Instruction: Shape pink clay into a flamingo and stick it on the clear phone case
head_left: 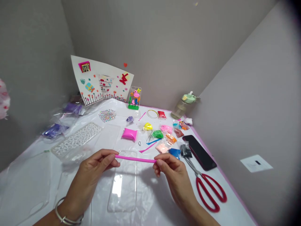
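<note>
A thin pink clay strip (pixel 135 159) is stretched level between my two hands above the table. My left hand (pixel 96 166) pinches its left end with thumb and fingers closed. My right hand (pixel 168 168) pinches its right end the same way. Right beneath the strip lies a clear phone case (pixel 123 188), flat on the white table cover. A silver bracelet sits on my left wrist.
Red-handled scissors (pixel 208 185) and a dark phone (pixel 199 152) lie to the right. Several small bags of coloured clay (pixel 162 135) and a pink clay bag (pixel 129 134) sit behind. A patterned clear case (pixel 77 139), a decorated card (pixel 101 81) and a green-capped bottle (pixel 183 106) stand further back.
</note>
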Tool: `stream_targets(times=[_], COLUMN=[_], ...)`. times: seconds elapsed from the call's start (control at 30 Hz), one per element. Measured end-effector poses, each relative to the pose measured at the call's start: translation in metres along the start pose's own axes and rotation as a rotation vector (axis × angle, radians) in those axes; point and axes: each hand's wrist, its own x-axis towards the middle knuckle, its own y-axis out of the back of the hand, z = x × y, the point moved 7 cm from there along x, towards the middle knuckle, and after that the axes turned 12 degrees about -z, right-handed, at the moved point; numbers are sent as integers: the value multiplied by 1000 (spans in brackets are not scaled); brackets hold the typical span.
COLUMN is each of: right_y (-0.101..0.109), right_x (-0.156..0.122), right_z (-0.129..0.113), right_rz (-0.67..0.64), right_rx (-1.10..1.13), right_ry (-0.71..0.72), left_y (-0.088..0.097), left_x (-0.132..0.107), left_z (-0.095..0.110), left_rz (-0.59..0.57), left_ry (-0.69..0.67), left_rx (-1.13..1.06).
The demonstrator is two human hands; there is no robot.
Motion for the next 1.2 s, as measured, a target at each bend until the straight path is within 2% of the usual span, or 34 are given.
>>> stream_targets(times=[0.1, 0.23, 0.3, 0.37, 0.43, 0.5, 0.57, 0.63, 0.73, 0.87, 0.93, 1.03, 1.2], right_y=[-6, -19, -24, -26, -26, -26, -26, -30, -40, -57, -63, -62, -46], right_x=[-1, -3, -3, -3, -2, -2, -2, -2, -3, -6, -8, -8, -5], right_z=[2, 3, 5, 5, 3, -5, -19, -36, -56, -62, -60, -54, -32], right_rz=[-54, -159, -181, -188, -191, -187, -185, -198, -235, -313, -334, -293, -173], right_rx=[65, 135, 151, 159, 163, 147, 97, 18, -118, -231, -254, -276, -174], right_ry=[-9, -29, -42, -54, -61, -59, -53, -49, -76, -111, -81, -22, -14], left_y=[-5, -32, -46, -53, -49, -38, -27, -22, -27, -55, -63, -61, -49], left_x=[-1, -8, -15, -19, -18, -15, -12, -12, -15, -25, -29, -28, -21], left_z=[1, -4, -7, -7, -2, 6, 12, 12, 12, 14, 10, 5, 5], left_rz=[-45, -308, -434, -480, -432, -327, -227, -179, -228, -530, -609, -543, -399], left_ry=[-12, 64, 150, 201, 183, 116, 73, 81, 69, -30, -22, -5, -5], left_rx=[-94, -383, -411, -356, -287, -263, -266, -230, -82, 29, 45, 132, 210])
